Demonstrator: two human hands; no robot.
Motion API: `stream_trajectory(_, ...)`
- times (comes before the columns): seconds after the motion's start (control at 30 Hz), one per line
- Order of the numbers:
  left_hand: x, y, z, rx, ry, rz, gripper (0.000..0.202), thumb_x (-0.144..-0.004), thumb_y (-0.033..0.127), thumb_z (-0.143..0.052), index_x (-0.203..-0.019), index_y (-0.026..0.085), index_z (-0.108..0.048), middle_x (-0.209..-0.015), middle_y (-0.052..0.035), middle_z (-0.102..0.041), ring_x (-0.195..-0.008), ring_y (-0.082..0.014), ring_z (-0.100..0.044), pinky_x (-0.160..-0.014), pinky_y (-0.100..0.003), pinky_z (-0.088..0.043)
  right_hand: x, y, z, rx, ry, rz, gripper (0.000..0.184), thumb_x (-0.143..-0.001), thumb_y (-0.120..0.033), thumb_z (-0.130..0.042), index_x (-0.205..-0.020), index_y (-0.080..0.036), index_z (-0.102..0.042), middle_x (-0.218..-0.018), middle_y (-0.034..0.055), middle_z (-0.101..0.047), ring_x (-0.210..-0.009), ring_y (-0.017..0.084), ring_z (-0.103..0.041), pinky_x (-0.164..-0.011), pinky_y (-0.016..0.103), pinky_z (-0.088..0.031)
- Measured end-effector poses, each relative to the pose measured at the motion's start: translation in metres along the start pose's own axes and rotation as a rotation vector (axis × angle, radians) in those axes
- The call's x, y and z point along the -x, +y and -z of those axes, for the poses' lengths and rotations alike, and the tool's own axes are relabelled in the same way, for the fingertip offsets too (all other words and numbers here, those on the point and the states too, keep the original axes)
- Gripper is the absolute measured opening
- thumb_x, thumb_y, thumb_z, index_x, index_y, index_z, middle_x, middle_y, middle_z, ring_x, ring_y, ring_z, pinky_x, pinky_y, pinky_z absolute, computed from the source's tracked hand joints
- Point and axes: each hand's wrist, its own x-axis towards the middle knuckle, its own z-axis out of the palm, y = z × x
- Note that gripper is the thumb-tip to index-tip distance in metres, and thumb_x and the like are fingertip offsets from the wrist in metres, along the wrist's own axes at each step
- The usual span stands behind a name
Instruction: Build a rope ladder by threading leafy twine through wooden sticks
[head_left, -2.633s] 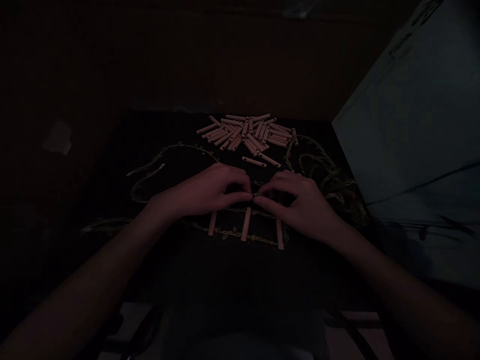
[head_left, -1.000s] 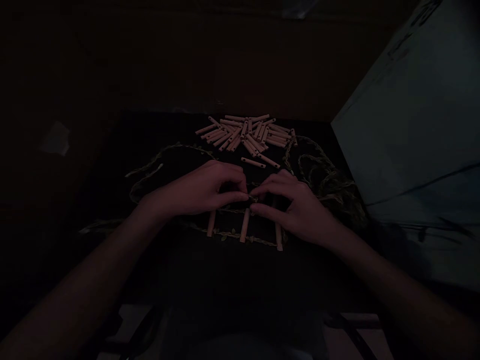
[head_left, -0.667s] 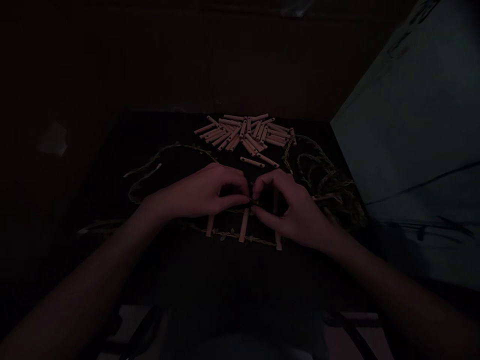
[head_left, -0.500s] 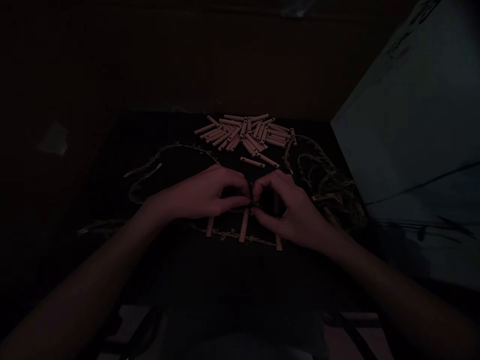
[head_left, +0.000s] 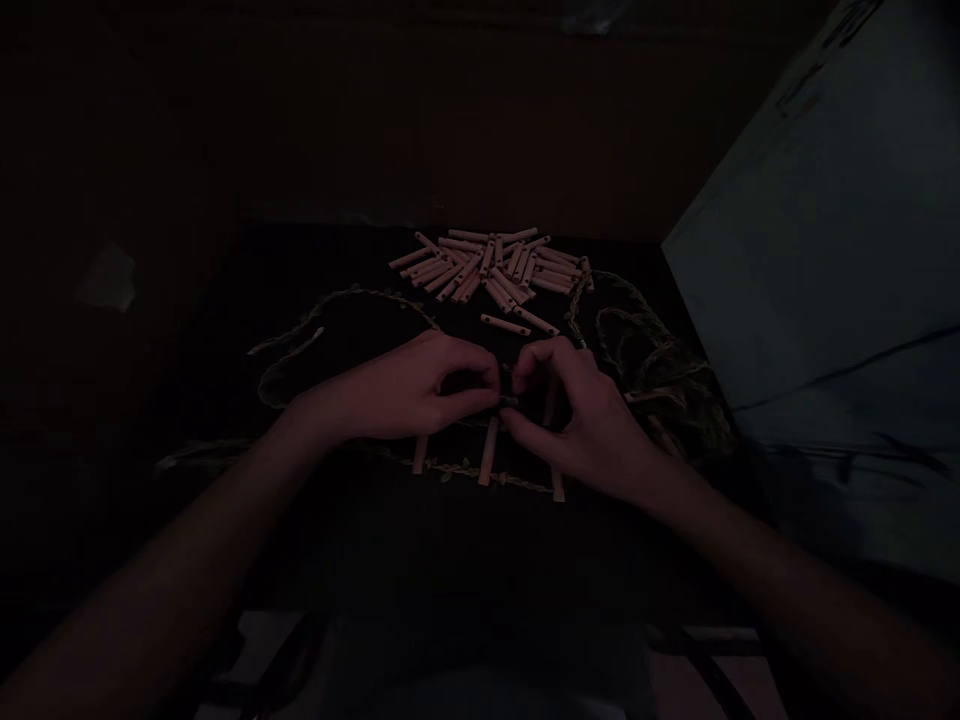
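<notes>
The scene is very dim. My left hand [head_left: 409, 388] and my right hand [head_left: 581, 415] meet fingertip to fingertip over a small ladder of short wooden sticks [head_left: 489, 452] strung on twisted green twine [head_left: 459, 468]. Both hands pinch the twine at the top of the middle stick. Three sticks of the strung piece show below my fingers. The upper line of twine is mostly hidden under my hands.
A heap of loose wooden sticks [head_left: 491, 265] lies further back on the dark table [head_left: 300, 270]. Loops of spare twine [head_left: 649, 350] pile up at the right, and one strand [head_left: 315, 320] trails left. A large pale box [head_left: 825, 260] stands at the right.
My right hand has shifted slightly left and its fingers have curled tighter at the pinch point. My left hand stays almost still.
</notes>
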Motion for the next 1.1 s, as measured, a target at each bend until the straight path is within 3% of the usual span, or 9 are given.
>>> stream_trajectory(0.17,0.0,-0.002,-0.004,-0.016,-0.029,-0.012,0.028,-0.1,0.034,-0.053,-0.094,0.015,-0.072,-0.078,0.0005,-0.067,-0.067,-0.0102,-0.057,-0.062,-0.021,-0.039,0.001,0.0,-0.001,0.001,-0.004,0.021,0.028,-0.085,-0.014,-0.067,-0.103,-0.024,-0.049,-0.094,-0.0012,-0.061,-0.085,0.017,-0.057,-0.081,0.032,-0.041)
stream_trajectory(0.4,-0.002,-0.003,-0.007,-0.064,-0.032,-0.019,0.022,-0.098,0.026,-0.054,-0.095,0.015,-0.072,-0.079,0.0003,-0.067,-0.068,-0.0104,-0.058,-0.062,-0.022,-0.039,0.002,0.0,0.0,0.042,0.017,0.054,0.025,-0.086,-0.016,-0.069,-0.102,-0.023,-0.052,-0.09,-0.0012,-0.06,-0.084,0.016,-0.056,-0.079,0.031,-0.04)
stream_trajectory(0.5,-0.002,-0.002,-0.007,-0.064,0.001,-0.013,0.022,-0.098,0.027,-0.054,-0.091,0.015,-0.071,-0.077,0.0012,-0.066,-0.067,-0.01,-0.057,-0.06,-0.022,-0.038,0.0,-0.004,0.003,0.017,0.067,0.018,0.016,-0.085,-0.018,-0.069,-0.09,-0.021,-0.054,-0.08,-0.0025,-0.057,-0.075,0.014,-0.055,-0.074,0.03,-0.04)
stream_trajectory(0.63,-0.001,-0.002,-0.008,-0.071,0.041,-0.009,0.024,-0.098,0.032,-0.054,-0.094,0.016,-0.072,-0.079,0.0009,-0.068,-0.068,-0.0107,-0.058,-0.06,-0.022,-0.038,-0.002,-0.008,0.005,0.05,0.035,-0.066,0.009,-0.087,-0.019,-0.062,-0.079,-0.019,-0.058,-0.074,-0.001,-0.055,-0.068,0.013,-0.052,-0.067,0.03,-0.038)
stream_trajectory(1.1,-0.003,0.0,-0.011,-0.067,0.093,-0.081,0.021,-0.095,0.026,-0.058,-0.094,0.014,-0.075,-0.081,-0.0012,-0.071,-0.069,-0.0112,-0.06,-0.062,-0.022,-0.039,0.0,-0.005,0.001,0.044,0.03,-0.19,0.005,-0.083,-0.022,-0.063,-0.082,-0.017,-0.064,-0.076,-0.0002,-0.059,-0.066,0.012,-0.051,-0.063,0.029,-0.037)
